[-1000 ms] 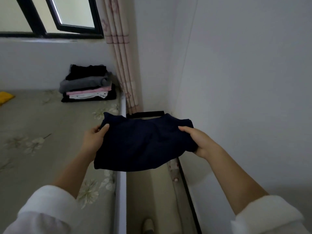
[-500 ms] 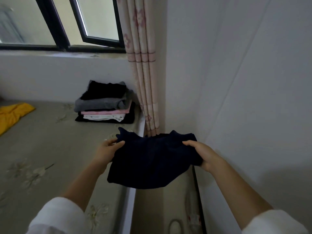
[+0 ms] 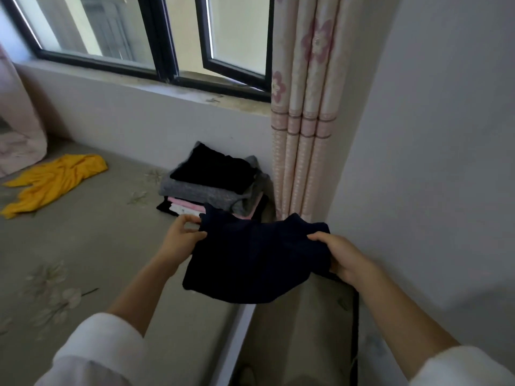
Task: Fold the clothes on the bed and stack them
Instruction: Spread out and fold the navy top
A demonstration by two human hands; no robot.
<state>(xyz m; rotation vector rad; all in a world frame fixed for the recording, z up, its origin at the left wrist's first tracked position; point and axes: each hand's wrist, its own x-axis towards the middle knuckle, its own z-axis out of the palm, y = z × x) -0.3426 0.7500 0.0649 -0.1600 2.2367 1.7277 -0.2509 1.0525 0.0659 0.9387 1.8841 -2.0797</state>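
I hold a folded dark navy garment (image 3: 256, 260) in the air over the bed's right edge. My left hand (image 3: 181, 238) pinches its left side and my right hand (image 3: 344, 259) grips its right side. Just beyond it, in the bed's far right corner, sits a stack of folded clothes (image 3: 214, 185): black on top, then grey, pink, white and black layers. The garment's far edge hides the stack's near corner. An unfolded yellow garment (image 3: 53, 182) lies crumpled on the bed (image 3: 83, 260) at the far left.
A pink flowered curtain (image 3: 303, 121) hangs right of the stack, against the white wall (image 3: 432, 162). A window (image 3: 139, 37) with a ledge runs above the bed. A narrow floor gap (image 3: 301, 330) separates bed and wall. Pink bedding (image 3: 19, 140) sits far left.
The view has risen and swung left while I carried the navy garment forward; it now hangs right in front of the stack. Both hands keep their hold.
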